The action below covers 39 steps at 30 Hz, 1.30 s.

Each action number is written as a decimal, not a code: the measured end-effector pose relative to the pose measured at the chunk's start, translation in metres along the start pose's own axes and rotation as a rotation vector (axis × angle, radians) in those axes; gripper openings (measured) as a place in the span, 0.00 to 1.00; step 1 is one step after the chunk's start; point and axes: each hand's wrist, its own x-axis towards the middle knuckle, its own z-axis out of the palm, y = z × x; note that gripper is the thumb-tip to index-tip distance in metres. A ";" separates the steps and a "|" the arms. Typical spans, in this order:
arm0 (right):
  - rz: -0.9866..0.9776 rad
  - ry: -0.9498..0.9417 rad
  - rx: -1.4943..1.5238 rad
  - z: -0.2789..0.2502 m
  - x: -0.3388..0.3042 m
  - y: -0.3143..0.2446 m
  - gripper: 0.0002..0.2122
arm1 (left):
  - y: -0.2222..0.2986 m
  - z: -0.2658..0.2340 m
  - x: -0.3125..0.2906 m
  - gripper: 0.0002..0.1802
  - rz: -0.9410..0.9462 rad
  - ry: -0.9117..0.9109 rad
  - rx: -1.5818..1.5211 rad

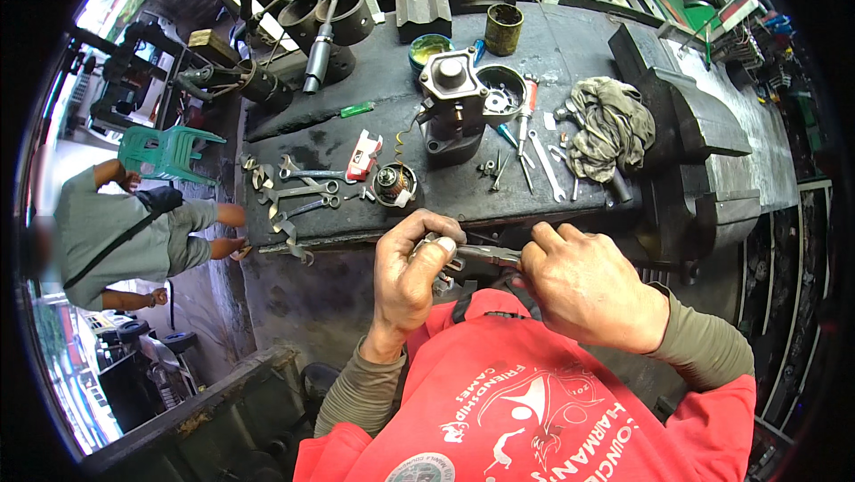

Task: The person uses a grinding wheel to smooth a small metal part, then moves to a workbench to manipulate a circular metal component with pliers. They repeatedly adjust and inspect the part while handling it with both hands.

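Observation:
My right hand [592, 284] is closed round the handles of a pair of metal pliers [490, 254], held over my lap just off the bench's front edge. The pliers' jaws point left, toward my left hand [408, 279]. That hand is closed, thumb against fingers, on a small metal part at the jaws; the fingers hide most of it, so its kind is unclear. On the bench beyond my left hand sits a round motor part with copper windings [393, 184]. Behind it stands a dark motor body with a pale metal end cover [452, 75].
Several wrenches [312, 190] lie at the bench's left front. A combination wrench [547, 167], a red-handled screwdriver [529, 101] and a crumpled grey rag [609, 130] lie to the right. A heavy steel vise-like block [690, 134] borders the right side. A person [134, 232] stands at far left near green stools [169, 151].

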 end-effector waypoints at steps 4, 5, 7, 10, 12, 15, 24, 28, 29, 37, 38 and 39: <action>0.063 -0.095 0.392 0.014 0.000 0.012 0.12 | -0.003 -0.007 0.012 0.12 -0.147 -0.109 0.145; 0.101 -0.161 0.509 0.016 -0.001 0.016 0.13 | -0.003 -0.010 0.015 0.12 -0.229 -0.176 0.116; 0.193 -0.349 0.716 0.019 -0.002 0.023 0.16 | -0.004 -0.018 0.022 0.13 -0.349 -0.299 0.062; 0.284 -0.464 0.961 0.024 -0.002 0.025 0.18 | -0.006 -0.025 0.029 0.13 -0.455 -0.406 0.045; 0.334 -0.510 1.098 0.029 -0.004 0.023 0.19 | -0.007 -0.029 0.033 0.13 -0.526 -0.465 0.073; 0.296 -0.446 0.918 0.040 -0.012 0.018 0.19 | -0.010 -0.028 0.034 0.13 -0.594 -0.493 0.116; 0.432 -0.517 1.433 0.068 -0.025 0.021 0.16 | -0.017 -0.027 0.039 0.14 -0.726 -0.570 0.042; 0.488 -0.525 1.510 0.067 -0.028 0.022 0.16 | -0.020 -0.023 0.040 0.14 -0.702 -0.601 0.014; 0.503 -0.542 1.537 0.066 -0.029 0.023 0.16 | -0.021 -0.023 0.041 0.14 -0.695 -0.602 0.005; 0.503 -0.411 1.027 0.065 -0.023 0.017 0.20 | -0.020 -0.005 0.047 0.13 -0.559 -0.494 0.285; 0.462 -0.373 1.009 0.063 -0.022 0.016 0.19 | -0.019 -0.003 0.047 0.12 -0.569 -0.480 0.305; 0.460 -0.374 0.969 0.060 -0.022 0.016 0.19 | -0.018 -0.002 0.048 0.12 -0.582 -0.463 0.347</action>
